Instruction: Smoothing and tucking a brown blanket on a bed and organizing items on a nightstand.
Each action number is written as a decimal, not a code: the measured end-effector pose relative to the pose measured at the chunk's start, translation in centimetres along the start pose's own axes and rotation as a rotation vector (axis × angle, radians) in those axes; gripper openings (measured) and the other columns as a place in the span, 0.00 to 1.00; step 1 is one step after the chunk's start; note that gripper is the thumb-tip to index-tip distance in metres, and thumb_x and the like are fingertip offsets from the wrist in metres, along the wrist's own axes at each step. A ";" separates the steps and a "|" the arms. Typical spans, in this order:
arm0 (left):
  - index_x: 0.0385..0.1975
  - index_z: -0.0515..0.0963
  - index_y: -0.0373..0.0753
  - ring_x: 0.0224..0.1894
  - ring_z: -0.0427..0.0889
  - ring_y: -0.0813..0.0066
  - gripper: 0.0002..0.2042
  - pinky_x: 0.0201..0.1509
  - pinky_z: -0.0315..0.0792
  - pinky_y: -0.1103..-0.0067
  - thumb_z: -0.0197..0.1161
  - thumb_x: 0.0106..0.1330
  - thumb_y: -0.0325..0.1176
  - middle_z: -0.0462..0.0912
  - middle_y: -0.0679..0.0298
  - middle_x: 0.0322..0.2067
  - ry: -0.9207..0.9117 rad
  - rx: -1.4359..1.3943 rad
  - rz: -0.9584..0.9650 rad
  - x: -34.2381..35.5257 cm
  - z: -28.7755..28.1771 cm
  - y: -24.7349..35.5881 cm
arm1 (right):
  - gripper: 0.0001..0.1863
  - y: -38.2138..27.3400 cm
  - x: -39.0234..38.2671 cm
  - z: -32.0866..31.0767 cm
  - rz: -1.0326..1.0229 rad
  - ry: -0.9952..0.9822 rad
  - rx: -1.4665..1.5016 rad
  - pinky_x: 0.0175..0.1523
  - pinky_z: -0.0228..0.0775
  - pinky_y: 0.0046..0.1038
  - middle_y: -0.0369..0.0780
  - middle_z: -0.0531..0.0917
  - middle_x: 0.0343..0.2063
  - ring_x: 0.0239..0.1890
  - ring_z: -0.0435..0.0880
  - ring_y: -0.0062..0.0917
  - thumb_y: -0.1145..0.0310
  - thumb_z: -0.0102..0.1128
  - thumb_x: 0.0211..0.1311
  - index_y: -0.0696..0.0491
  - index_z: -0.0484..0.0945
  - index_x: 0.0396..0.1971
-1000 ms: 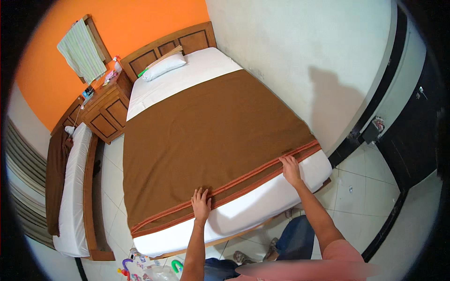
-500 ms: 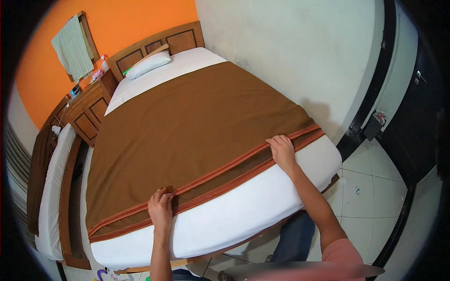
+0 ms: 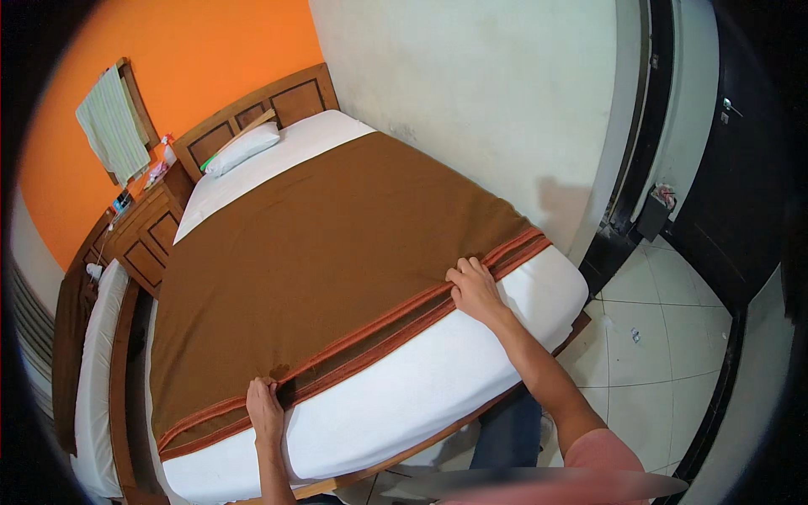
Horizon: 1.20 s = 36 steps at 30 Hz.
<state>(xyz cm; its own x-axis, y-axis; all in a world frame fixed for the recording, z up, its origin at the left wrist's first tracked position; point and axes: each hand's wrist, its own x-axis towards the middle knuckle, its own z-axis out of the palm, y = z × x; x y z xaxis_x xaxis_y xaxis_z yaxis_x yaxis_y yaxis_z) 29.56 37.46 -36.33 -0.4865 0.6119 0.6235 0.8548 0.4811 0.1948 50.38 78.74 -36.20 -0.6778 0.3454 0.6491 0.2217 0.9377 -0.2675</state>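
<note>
**Two hands pinch the end of a big brown blanket**

The brown blanket [image 3: 328,236] lies over most of a big bed [image 3: 505,353]. Its end has two red-orange stripes [image 3: 364,332] with a dark brown band between them. The left hand [image 3: 266,411] is at the striped end, on the left part of the bed. Its grip is closed on the blanket, with the fingers bent over the edge. The right hand [image 3: 476,292] is at the same striped end, farther to the right. Its grip is closed on the blanket too. The two hands are well apart, and the stripes run between them.

Below the stripes, a white sheet [image 3: 362,429] shows along the near end of the bed. More white shows at the far end, where a white pillow [image 3: 244,151] lies by the wooden headboard [image 3: 303,88]. Behind it is an orange wall [image 3: 236,42]. A pale wall [image 3: 471,76] runs along the right side of the bed.

On the left, a wooden cabinet [image 3: 151,248] stands near the headboard, and a striped towel [image 3: 114,126] hangs above it. A smaller bed [image 3: 99,387] is on the left, with a dark brown cloth [image 3: 71,353] over its side. Far right, there is a black door [image 3: 732,194] and a pale tile floor [image 3: 656,337].
</note>
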 end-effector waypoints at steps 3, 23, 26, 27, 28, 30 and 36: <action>0.31 0.68 0.32 0.32 0.71 0.53 0.05 0.37 0.67 0.66 0.57 0.60 0.23 0.70 0.52 0.28 -0.102 0.008 -0.047 0.2 0.0 0.0 | 0.06 2.6 0.8 0.6 0.124 -0.010 -0.151 0.44 0.66 0.39 0.42 0.72 0.32 0.40 0.71 0.38 0.78 0.56 0.45 0.54 0.76 0.26; 0.27 0.76 0.37 0.34 0.71 0.59 0.06 0.38 0.66 0.68 0.65 0.49 0.22 0.73 0.60 0.28 -0.081 0.017 -0.013 1.1 -0.3 1.6 | 0.06 16.8 -1.4 -4.0 0.669 0.285 -0.476 0.44 0.68 0.39 0.40 0.76 0.32 0.41 0.74 0.40 0.77 0.55 0.48 0.50 0.75 0.27; 0.27 0.76 0.37 0.34 0.71 0.58 0.06 0.38 0.66 0.68 0.64 0.50 0.22 0.74 0.59 0.28 -0.086 -0.008 -0.045 0.9 -0.5 1.4 | 0.07 17.4 -1.2 -4.2 0.753 0.354 -0.469 0.45 0.69 0.40 0.40 0.78 0.33 0.41 0.75 0.40 0.77 0.54 0.49 0.51 0.76 0.28; 0.27 0.76 0.37 0.34 0.71 0.58 0.06 0.38 0.67 0.68 0.64 0.50 0.22 0.74 0.59 0.28 -0.101 -0.001 -0.058 0.8 -0.6 1.3 | 0.07 17.3 -1.4 -4.3 0.829 0.423 -0.413 0.45 0.69 0.40 0.40 0.79 0.33 0.41 0.76 0.40 0.77 0.54 0.49 0.51 0.76 0.29; 0.27 0.76 0.37 0.34 0.71 0.58 0.06 0.38 0.67 0.68 0.64 0.50 0.22 0.74 0.59 0.28 -0.097 0.006 -0.070 0.7 -0.8 1.3 | 0.07 16.8 -1.4 -4.5 0.819 0.418 -0.405 0.45 0.69 0.40 0.40 0.79 0.33 0.41 0.76 0.40 0.77 0.54 0.49 0.51 0.76 0.29; 0.27 0.75 0.36 0.34 0.71 0.58 0.06 0.38 0.66 0.68 0.64 0.50 0.23 0.74 0.58 0.28 -0.072 -0.033 -0.029 0.7 -1.1 1.5 | 0.07 15.8 -2.0 -5.1 0.696 0.569 -0.457 0.45 0.69 0.41 0.40 0.80 0.32 0.40 0.76 0.40 0.78 0.53 0.50 0.54 0.76 0.30; 0.28 0.74 0.36 0.34 0.71 0.57 0.06 0.38 0.66 0.67 0.64 0.51 0.24 0.73 0.58 0.28 -0.093 -0.058 -0.044 0.8 -1.0 1.3 | 0.10 16.9 -3.2 -4.5 0.775 0.302 -0.348 0.48 0.68 0.40 0.41 0.79 0.36 0.43 0.75 0.41 0.80 0.50 0.50 0.52 0.77 0.31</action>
<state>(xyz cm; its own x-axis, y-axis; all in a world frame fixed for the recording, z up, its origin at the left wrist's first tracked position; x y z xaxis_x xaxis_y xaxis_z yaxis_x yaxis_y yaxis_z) 30.48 37.98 -34.84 -0.5359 0.6480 0.5412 0.8401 0.4733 0.2651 59.47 93.68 -39.67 -0.0482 0.8345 0.5489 0.7727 0.3794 -0.5090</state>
